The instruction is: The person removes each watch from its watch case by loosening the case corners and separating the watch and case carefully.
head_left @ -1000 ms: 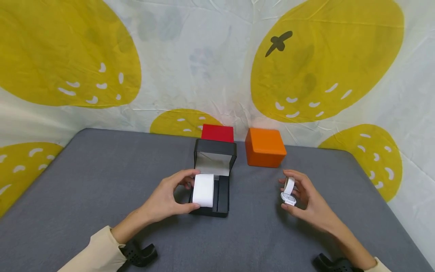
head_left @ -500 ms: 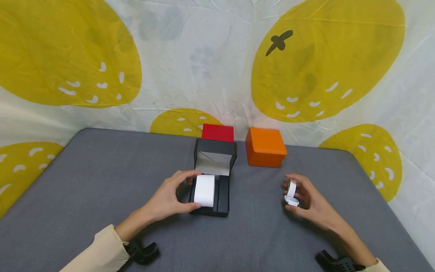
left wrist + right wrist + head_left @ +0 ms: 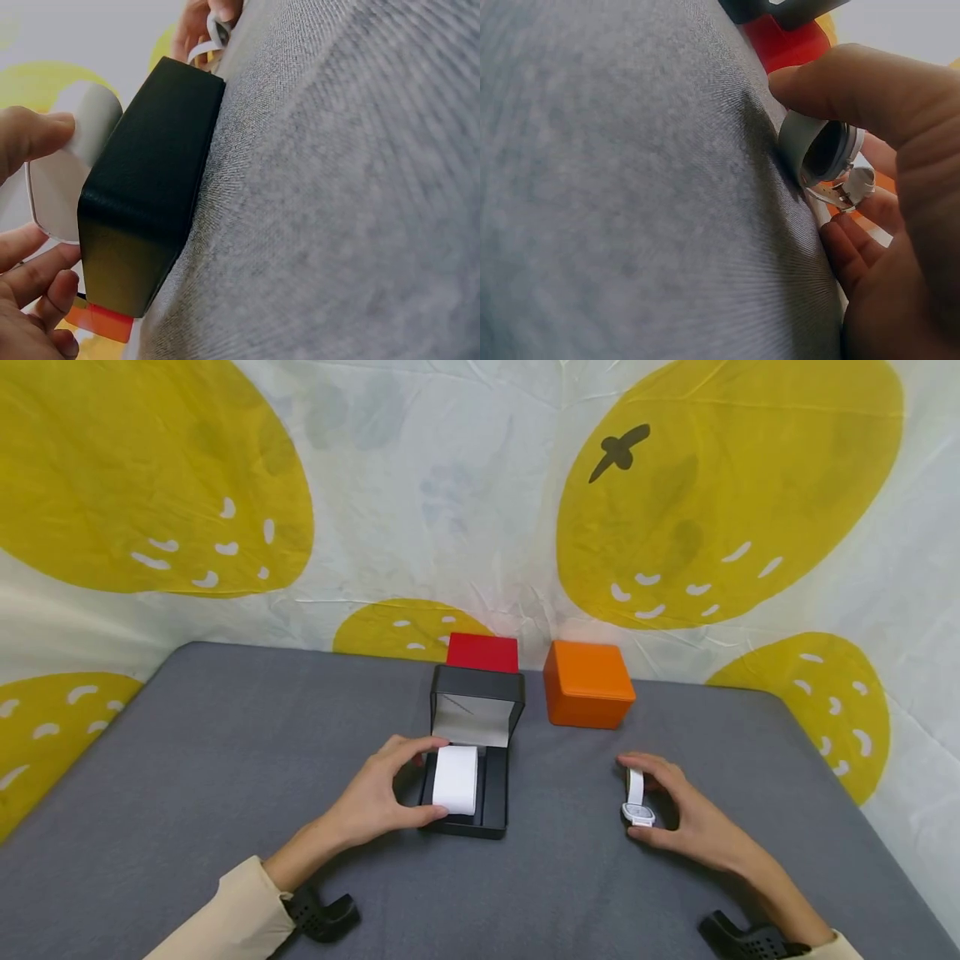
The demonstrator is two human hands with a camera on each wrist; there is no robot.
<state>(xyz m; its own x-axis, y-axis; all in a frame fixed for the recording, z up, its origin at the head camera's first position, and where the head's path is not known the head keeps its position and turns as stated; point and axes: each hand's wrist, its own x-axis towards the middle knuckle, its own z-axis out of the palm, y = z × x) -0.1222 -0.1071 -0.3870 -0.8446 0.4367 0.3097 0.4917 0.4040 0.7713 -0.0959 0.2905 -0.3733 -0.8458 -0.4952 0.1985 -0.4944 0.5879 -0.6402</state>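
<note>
A white watch cushion [image 3: 455, 779] is between the thumb and fingers of my left hand [image 3: 369, 800], over the left part of an open black watch box [image 3: 495, 797]. In the left wrist view the cushion [image 3: 96, 124] rises above the box's side [image 3: 154, 150]. Off to the right, my right hand [image 3: 693, 822] holds a white wristwatch [image 3: 637, 813] at the table surface. Its thumb is by the dial and its index finger by the strap. The right wrist view shows the watch [image 3: 821, 150] with its strap looped, low against the cloth; some fingers are partly behind it.
Behind the black box stands a red box [image 3: 482, 652], partly hidden by the raised lid. An orange box [image 3: 588, 685] is to its right, near the back edge. Grey cloth [image 3: 555, 877] covers the table, and a patterned white-and-yellow sheet [image 3: 480, 510] hangs behind.
My right hand has come nearer and lowered the watch, whose dial now sits closer to me. My left hand and the cushion have shifted slightly right.
</note>
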